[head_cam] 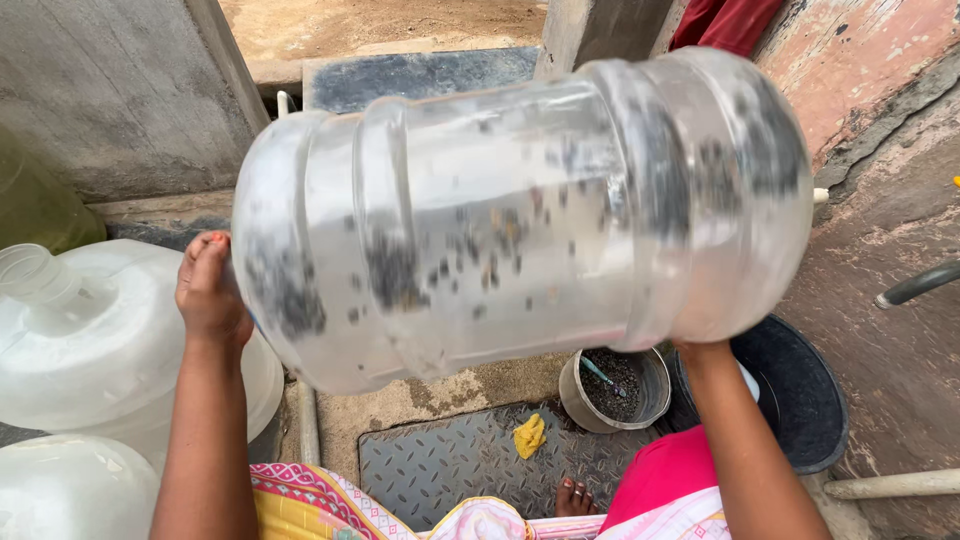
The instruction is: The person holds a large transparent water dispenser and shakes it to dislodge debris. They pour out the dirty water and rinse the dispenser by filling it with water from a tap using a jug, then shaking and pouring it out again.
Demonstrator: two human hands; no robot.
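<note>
Jug (520,220): clear ribbed plastic, held sideways, dark grit inside.
Left hand (210,290): grip closed on its base.
Right hand (700,350): grip hidden, cannot tell.

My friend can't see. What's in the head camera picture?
Two hands, left hand and right hand, hold a big clear water jug sideways, dark grit speckling its inside. Below sit a small metal pot and a yellow cloth.

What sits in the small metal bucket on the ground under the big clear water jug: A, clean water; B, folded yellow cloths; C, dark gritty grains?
C: the metal bucket holds a dark granular heap with a small tool stuck in it.
</note>
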